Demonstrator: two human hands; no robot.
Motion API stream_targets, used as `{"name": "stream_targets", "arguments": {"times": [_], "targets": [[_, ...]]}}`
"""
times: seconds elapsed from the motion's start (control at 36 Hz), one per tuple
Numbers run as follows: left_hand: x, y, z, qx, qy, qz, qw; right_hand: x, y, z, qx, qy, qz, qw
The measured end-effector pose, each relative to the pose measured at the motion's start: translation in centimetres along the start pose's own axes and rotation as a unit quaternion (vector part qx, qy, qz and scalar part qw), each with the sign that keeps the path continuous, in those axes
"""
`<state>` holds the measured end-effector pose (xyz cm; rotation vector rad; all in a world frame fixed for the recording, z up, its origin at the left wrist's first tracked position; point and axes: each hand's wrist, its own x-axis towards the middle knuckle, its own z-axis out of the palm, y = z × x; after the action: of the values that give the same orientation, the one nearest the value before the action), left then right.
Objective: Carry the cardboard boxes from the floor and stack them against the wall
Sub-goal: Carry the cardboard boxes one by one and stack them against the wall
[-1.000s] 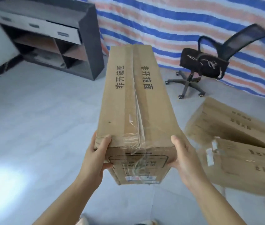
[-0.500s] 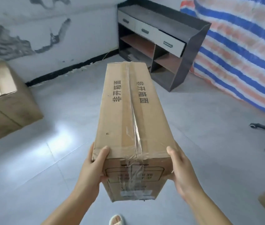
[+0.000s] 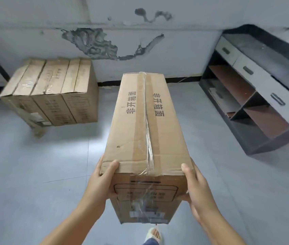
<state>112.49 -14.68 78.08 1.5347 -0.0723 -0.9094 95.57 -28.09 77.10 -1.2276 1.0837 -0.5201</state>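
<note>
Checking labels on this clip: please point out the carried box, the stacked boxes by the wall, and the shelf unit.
carried box (image 3: 145,121), head view, on its taped top face.
stacked boxes (image 3: 51,89), head view, on the top face of the middle box.
shelf unit (image 3: 257,80), head view, on a pale drawer front.

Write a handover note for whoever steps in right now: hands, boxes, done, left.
Left hand: grips the near left corner of the carried box, thumb on top.
Right hand: grips the near right corner, thumb on top, fingers underneath.
Carried box: long, taped, held lengthwise off the floor, pointing toward the wall.
Stack: several like boxes standing side by side at the wall, ahead and to the left.
Shelf unit: on the right, apart from the path.
Done: some boxes already at the wall.
Left: bring this box to the stack and set it down; any boxes remaining elsewhere are out of view.
</note>
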Motion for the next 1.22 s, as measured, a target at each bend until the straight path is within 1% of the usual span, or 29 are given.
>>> {"name": "stream_targets", "arguments": {"times": [0.17, 0.28, 0.36, 0.58, 0.72, 0.92, 1.06, 1.22], "targets": [[6.7, 3.3, 0.5, -0.046, 0.065, -0.014, 0.997, 8.9, -3.9, 3.2, -0.028, -0.067, 0.002, 0.997], [11.8, 5.3, -0.4, -0.062, 0.095, -0.009, 0.994, 14.4, -5.8, 6.9, -0.043, -0.1, 0.002, 0.994], [16.4, 6.9, -1.8, -0.059, 0.1, -0.001, 0.993, 18.6, -6.7, 10.5, -0.047, -0.116, -0.001, 0.992], [30.0, 15.4, -7.2, -0.04, 0.102, -0.031, 0.993, 29.0, -10.7, 22.1, -0.038, -0.097, 0.018, 0.994], [36.7, 20.9, -8.9, -0.031, 0.086, -0.038, 0.995, 34.5, -13.9, 27.3, -0.025, -0.071, 0.02, 0.997], [44.7, 25.1, -8.8, -0.034, 0.082, -0.034, 0.996, 42.3, -17.1, 31.0, -0.03, -0.067, 0.015, 0.997], [50.9, 27.4, -7.6, -0.043, 0.098, -0.034, 0.994, 49.4, -19.0, 32.9, -0.017, -0.082, 0.018, 0.996], [58.4, 30.3, -4.9, -0.058, 0.126, -0.037, 0.99, 58.5, -21.2, 34.5, -0.03, -0.112, 0.039, 0.993]]}}
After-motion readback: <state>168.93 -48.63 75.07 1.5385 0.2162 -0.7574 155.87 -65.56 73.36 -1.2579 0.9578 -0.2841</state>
